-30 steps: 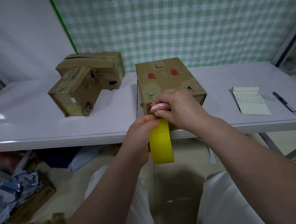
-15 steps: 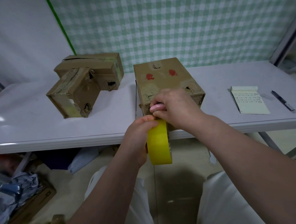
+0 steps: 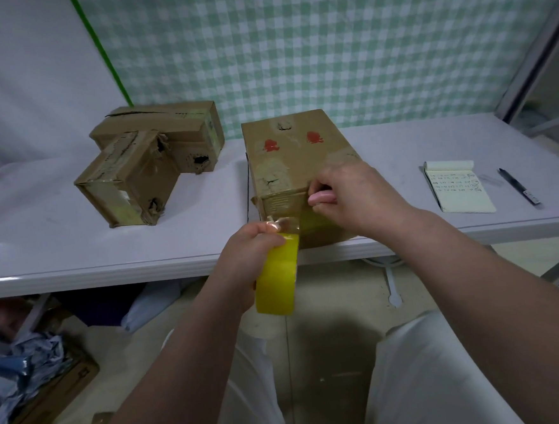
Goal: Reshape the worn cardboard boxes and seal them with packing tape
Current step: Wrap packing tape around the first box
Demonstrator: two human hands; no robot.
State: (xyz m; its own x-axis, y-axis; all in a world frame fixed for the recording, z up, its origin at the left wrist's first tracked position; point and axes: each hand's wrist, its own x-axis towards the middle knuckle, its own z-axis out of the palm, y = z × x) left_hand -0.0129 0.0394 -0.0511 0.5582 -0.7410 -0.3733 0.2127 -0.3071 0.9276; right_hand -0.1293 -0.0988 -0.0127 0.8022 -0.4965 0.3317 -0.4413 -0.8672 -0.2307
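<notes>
The cardboard box [image 3: 297, 151] stands at the 6 o'clock edge of the table [image 3: 59, 247]. The left hand [image 3: 248, 257] grips the yellow tape roll [image 3: 276, 278] at 6 o'clock of the box. The right hand [image 3: 353, 196], fingers [image 3: 322, 185] curled, pinches a pink object [image 3: 321, 197] against the box's near face. Two taped boxes [image 3: 143, 175] sit at 10 o'clock.

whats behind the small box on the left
A longer cardboard box lies right behind the small box, with a torn hole showing in its front. The small box covers the left part of that front, so I cannot tell whether the two touch.
</notes>
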